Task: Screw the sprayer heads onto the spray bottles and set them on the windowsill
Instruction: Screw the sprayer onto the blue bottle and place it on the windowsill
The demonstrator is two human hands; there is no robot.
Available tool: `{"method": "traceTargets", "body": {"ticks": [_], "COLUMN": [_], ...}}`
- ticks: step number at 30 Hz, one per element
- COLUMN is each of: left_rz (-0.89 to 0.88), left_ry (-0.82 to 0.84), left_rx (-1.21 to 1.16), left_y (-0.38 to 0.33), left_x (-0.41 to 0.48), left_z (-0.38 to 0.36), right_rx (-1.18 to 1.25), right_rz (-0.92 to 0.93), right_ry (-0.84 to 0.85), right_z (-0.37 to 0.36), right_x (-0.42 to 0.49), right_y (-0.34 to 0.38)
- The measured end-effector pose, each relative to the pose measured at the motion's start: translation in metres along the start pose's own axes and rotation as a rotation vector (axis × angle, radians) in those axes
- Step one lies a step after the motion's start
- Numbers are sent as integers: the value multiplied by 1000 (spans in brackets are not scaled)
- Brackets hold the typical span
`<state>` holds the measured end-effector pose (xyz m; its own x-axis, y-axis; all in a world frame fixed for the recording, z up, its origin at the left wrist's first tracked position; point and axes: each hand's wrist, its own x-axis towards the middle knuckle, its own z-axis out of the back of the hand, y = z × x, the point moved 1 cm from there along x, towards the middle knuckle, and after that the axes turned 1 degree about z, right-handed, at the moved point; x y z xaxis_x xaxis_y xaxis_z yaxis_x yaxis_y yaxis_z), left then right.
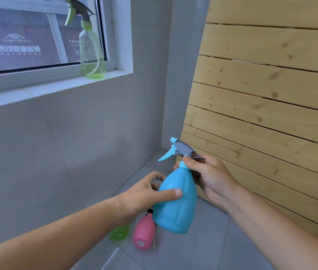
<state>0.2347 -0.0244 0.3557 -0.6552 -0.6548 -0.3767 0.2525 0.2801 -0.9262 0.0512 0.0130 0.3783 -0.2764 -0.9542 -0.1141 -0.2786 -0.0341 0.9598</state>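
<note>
Leaning against the right-hand wall, a slatted panel of pale wood point(267, 98) fills most of the right side, its foot on the grey tiled floor point(193, 250). Grey wall tiles cover the left, and above them a white windowsill point(43, 90) runs under the window point(27, 36) at the far left.

On the right end of that windowsill stands a clear green spray bottle point(91, 53), upright, with its green and grey sprayer head on and the tube visible inside.

Nearer, in the middle of the scene, a blue spray bottle point(177, 203) is held in the air above the floor, tilted slightly with its top to the far side. The left hand point(144, 193) wraps the bottle's body from the left, thumb lying across the front. The right hand point(208, 176) grips the neck, fingers closed around the collar just beneath the blue and grey sprayer head point(181, 149), whose trigger points left.

Below the blue bottle, on the floor, a pink spray bottle point(144, 230) lies on its side with its base toward the camera. Just left of it, part of another green bottle point(120, 231) shows beneath the left forearm.
</note>
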Motion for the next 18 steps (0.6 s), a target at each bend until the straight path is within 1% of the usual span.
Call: {"method": "traceTargets", "body": {"ticks": [3,5,6,10,13,15,18], "left_rz": [41,41,36,-5,-19,-6,67], "left_ry": [162,218,210,66,14,25,121], "left_rx": [-198,-218,-201,-85,-86,-127,-274], "left_y": [3,3,3,4,3,1,-1], "left_x": [2,2,3,2,1,1,0], "left_z": [-1,1,2,5,1,-1,-2], "right_rx": [44,61,64,15,-18,-11,44], "right_rz": [-12,-11,-13,-26,-18,-19,-19], "right_ry": [40,56,61,83,62,42,65], "right_z": [-2,-3,-3,-3,-3,-1,-1], "right_x": [0,-1,-2,-7,-6,-4,-3], "right_y": [5,6,6,1,0,4,14]}}
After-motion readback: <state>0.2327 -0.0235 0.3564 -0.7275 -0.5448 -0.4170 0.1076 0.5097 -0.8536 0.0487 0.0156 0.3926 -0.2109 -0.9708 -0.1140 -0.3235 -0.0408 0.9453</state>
